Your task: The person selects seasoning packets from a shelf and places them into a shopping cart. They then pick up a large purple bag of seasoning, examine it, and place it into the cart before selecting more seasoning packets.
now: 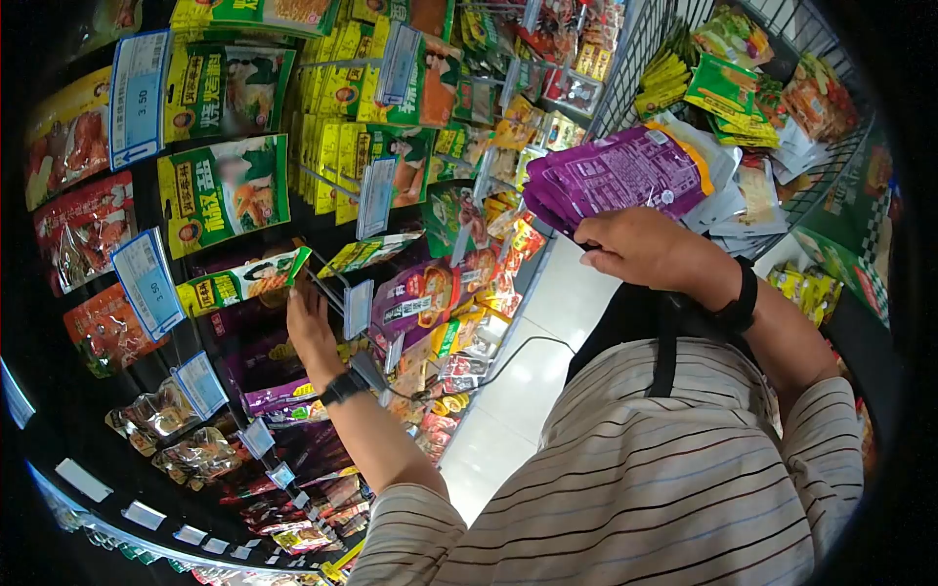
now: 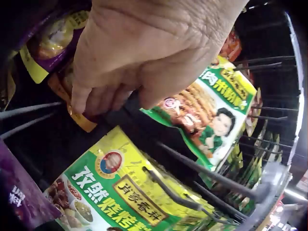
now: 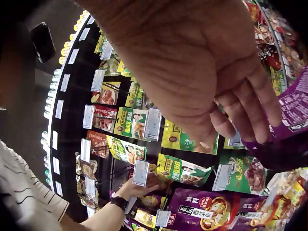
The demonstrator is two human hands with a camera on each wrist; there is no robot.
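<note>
My right hand [image 1: 640, 244] grips a stack of purple packets [image 1: 625, 171] by its near edge, thumb on top, beside the shopping cart. In the right wrist view those purple packets [image 3: 294, 108] show past the fingers. My left hand [image 1: 315, 332] reaches in among the shelf hooks, below a green-and-yellow seasoning packet [image 1: 244, 281]. The left wrist view shows its fingers pointing down, fingertips right at an orange-edged packet [image 2: 85, 122]. Hanging close beside the left hand are a green-and-white packet [image 2: 204, 115] and a yellow-green cumin barbecue packet [image 2: 113, 185].
The wire cart [image 1: 831, 44] at the upper right holds several packets. Price tags [image 1: 151, 283] on metal hooks stick out from the shelf. Large purple packets [image 1: 430, 293] hang lower down. A black cable [image 1: 532, 340] loops over the pale floor [image 1: 484, 454].
</note>
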